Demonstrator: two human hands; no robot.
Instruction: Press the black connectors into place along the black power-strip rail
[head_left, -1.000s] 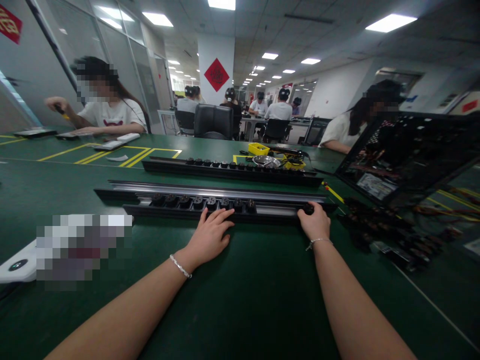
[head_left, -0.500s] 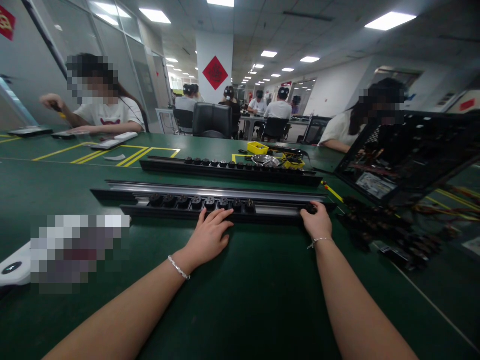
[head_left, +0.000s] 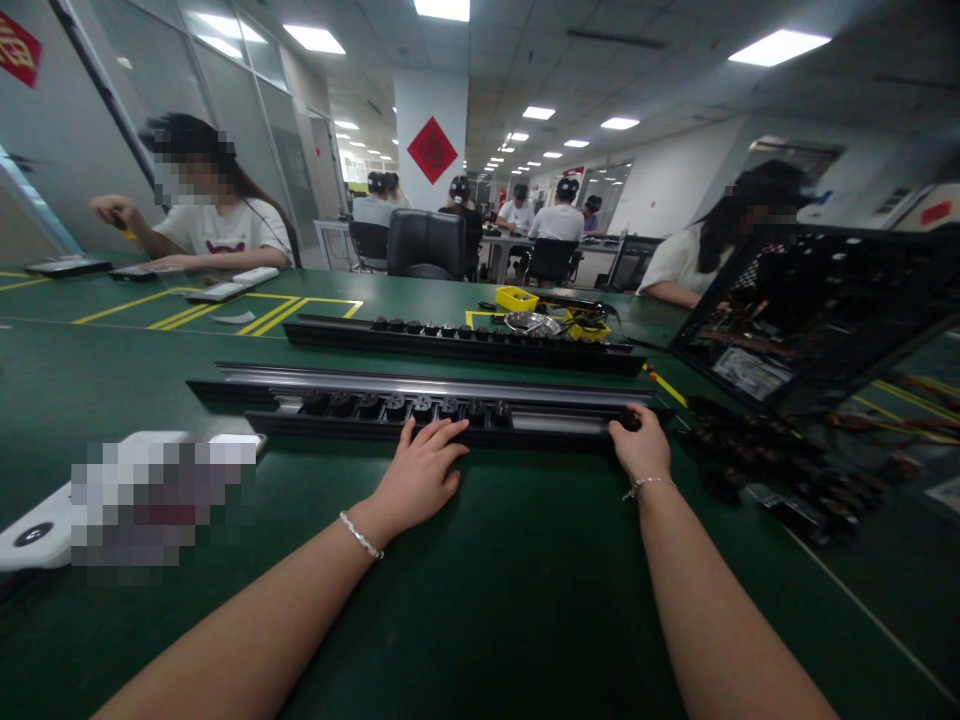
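Right hand (head_left: 643, 445) pinches a black module (head_left: 631, 419) at the right end of the near rail (head_left: 547, 438), shifted slightly right, widening its gap from the module row (head_left: 397, 406). Left hand (head_left: 420, 468), fingers spread, touches the rail.

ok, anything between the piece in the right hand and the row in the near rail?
Nothing visible. Only a bare stretch of the near rail separates the piece in the right hand from the row. The left hand is by the row, clear of that stretch.
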